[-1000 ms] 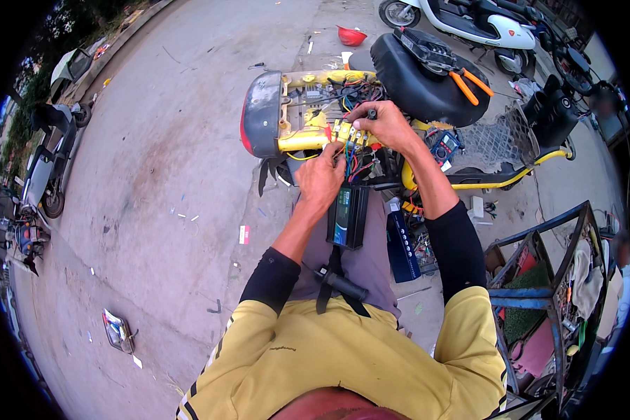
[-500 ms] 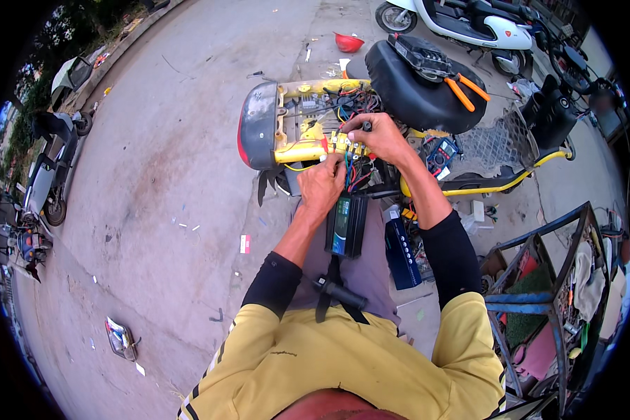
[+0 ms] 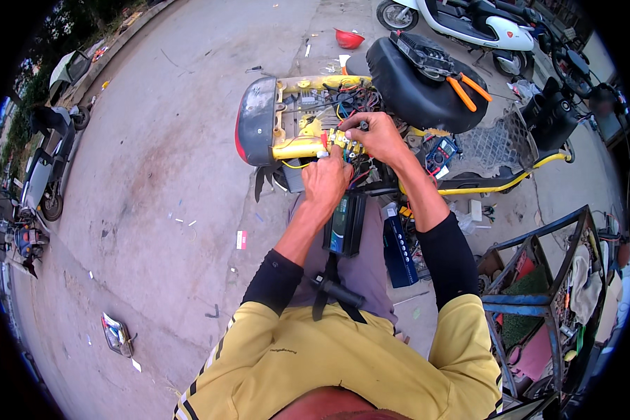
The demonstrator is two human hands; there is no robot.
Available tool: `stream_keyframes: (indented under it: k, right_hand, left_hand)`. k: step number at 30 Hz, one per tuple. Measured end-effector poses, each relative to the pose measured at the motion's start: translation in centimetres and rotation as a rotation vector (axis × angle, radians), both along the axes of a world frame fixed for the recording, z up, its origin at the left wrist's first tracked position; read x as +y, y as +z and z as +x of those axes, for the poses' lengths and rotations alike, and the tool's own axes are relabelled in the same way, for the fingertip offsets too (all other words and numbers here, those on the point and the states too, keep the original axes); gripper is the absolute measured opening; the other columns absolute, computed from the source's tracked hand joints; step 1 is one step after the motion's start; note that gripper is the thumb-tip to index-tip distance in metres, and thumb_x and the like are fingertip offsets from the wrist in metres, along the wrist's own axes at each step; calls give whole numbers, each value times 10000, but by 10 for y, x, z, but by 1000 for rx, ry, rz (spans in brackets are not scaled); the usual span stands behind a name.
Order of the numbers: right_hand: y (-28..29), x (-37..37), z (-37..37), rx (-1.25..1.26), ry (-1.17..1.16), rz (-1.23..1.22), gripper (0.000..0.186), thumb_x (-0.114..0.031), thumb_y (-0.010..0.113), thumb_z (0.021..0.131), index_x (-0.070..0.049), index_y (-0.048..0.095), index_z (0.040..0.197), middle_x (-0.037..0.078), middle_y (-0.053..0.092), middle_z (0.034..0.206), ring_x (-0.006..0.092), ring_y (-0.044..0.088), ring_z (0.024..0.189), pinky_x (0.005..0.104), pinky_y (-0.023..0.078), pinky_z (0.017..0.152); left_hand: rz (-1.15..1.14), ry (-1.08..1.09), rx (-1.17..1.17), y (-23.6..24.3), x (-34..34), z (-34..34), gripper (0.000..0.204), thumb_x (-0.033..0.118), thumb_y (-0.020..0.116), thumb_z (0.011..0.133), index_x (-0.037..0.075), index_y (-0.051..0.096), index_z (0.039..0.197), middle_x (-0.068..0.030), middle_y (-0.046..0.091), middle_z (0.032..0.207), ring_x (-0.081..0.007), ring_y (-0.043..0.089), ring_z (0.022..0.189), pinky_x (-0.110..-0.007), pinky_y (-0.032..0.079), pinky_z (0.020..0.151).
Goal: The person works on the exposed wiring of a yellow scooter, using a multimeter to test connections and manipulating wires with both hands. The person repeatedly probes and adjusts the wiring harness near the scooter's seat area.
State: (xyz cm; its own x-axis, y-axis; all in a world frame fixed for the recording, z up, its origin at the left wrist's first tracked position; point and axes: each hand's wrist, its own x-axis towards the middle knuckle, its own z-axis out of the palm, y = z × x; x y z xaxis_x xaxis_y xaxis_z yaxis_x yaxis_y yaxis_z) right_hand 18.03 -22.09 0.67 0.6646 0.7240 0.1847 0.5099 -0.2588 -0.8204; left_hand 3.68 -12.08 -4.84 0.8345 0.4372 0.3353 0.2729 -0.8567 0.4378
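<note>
The opened rear of a yellow scooter (image 3: 299, 150) lies before me, its wiring and connectors bare. My left hand (image 3: 325, 180) is at the near side of the yellow frame, its index finger reaching to a row of metal terminals (image 3: 350, 148). Its other fingers are curled, and what they hold is hidden. Over the same terminals, my right hand (image 3: 379, 136) is closed around a short dark handle (image 3: 364, 126) that looks like a screwdriver's. Coloured wires run beneath both hands. A black controller box (image 3: 345, 224) with a printed label rests against my legs, just below them.
A black seat (image 3: 416, 91) with orange-handled pliers (image 3: 469, 91) on it lies beyond my right hand. A multimeter (image 3: 441, 152) sits on the scooter. At right stands a metal rack (image 3: 518, 301) of tools and rags; a dark blue box (image 3: 401, 255) lies beside my leg.
My left hand has shifted slightly right and its index finger now stretches forward onto the terminals. The right hand keeps nearly the same place and grip. The whole view has shifted slightly.
</note>
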Motion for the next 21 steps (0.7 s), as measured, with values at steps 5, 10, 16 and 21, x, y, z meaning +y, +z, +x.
stream_keyframes:
  k: [5,10,16,21]
  right_hand:
    - [-10,4,-2,-87,-43,35,205,-81,813,886,-73,846,1088,157,817,1032,262,785,961,381,586,897]
    - [-6,8,-12,-178,-66,43,191,-70,811,872,-63,838,1061,174,794,1053,323,772,997,409,588,897]
    - [-5,10,-13,-335,-24,10,190,-28,784,856,-46,815,1043,169,757,1043,386,738,976,467,580,898]
    - [-6,13,-14,-474,-63,-39,183,-38,798,840,-37,791,1023,169,733,1013,395,723,963,470,571,864]
  left_hand:
    - [-34,-21,6,-2,3,-3,245,231,699,914,34,614,1032,-263,728,764,-477,734,718,-598,564,677]
    - [-9,-64,-61,-2,8,-8,175,198,682,937,50,621,1007,-233,722,738,-454,732,694,-586,559,649]
    - [-18,-89,-96,-1,10,-11,167,185,690,927,49,628,1003,-219,743,814,-437,735,721,-569,561,658]
    - [73,-63,-75,-2,7,-12,232,205,722,920,35,650,1061,-207,748,909,-406,751,757,-550,572,638]
